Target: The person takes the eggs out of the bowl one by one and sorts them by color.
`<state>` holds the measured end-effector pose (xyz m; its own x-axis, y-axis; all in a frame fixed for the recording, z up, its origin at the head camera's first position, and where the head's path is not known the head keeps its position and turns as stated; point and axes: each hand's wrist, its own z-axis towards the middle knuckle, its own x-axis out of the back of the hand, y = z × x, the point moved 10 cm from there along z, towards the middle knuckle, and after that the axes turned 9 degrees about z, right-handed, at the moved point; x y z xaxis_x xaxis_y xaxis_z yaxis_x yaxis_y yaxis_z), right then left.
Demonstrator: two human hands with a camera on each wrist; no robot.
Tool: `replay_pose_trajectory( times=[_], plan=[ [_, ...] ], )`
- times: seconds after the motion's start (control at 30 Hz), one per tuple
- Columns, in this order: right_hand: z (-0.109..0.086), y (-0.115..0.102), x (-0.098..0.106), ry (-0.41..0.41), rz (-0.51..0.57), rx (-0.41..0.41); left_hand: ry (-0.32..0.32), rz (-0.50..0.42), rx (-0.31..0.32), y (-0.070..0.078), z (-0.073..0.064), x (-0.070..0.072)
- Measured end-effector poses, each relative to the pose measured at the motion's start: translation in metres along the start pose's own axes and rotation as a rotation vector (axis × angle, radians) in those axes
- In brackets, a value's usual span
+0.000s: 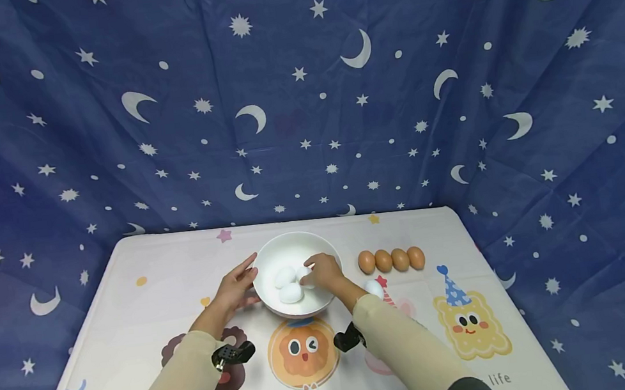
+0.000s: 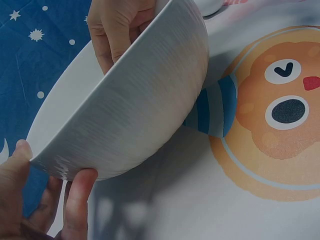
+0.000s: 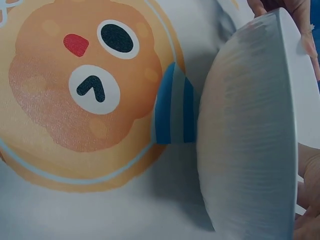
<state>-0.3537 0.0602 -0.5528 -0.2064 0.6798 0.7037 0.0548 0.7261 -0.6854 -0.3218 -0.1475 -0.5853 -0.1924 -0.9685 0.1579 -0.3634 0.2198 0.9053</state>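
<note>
A white bowl (image 1: 269, 299) stands on the table. Two white eggs (image 1: 291, 292) lie on its bottom, beside another white egg (image 1: 305, 275) under the fingers of my right hand (image 1: 324, 273). That hand reaches over the right rim and grips this egg; the bowl wall hides its fingertips in both wrist views. My left hand (image 1: 234, 289) holds the bowl at its left side. In the left wrist view, one fingertip (image 2: 23, 148) lies at the rim while another digit presses on the outer wall.
Several brown eggs (image 1: 383, 261) stand in a row right of the bowl. One more white egg (image 1: 374, 288) lies in front of them, partly behind my right forearm. A printed cloth (image 1: 148, 323) covers the table, and a blue starry curtain (image 1: 285, 159) hangs behind and at the sides.
</note>
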Motion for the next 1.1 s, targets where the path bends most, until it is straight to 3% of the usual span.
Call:
replay_pose_trajectory(
  times=[0.33,0.73,1.1],
  plan=[
    [-0.002,0.006,0.001,-0.083,0.123,-0.099,0.002,-0.016,0.015,0.000,-0.001,-0.002],
    [-0.003,0.016,0.001,-0.141,0.438,-0.234,0.023,0.004,0.028,-0.001,0.000,0.000],
    [-0.021,0.018,0.006,-0.206,0.660,-0.277,0.022,0.004,0.031,-0.002,-0.001,0.000]
  ],
)
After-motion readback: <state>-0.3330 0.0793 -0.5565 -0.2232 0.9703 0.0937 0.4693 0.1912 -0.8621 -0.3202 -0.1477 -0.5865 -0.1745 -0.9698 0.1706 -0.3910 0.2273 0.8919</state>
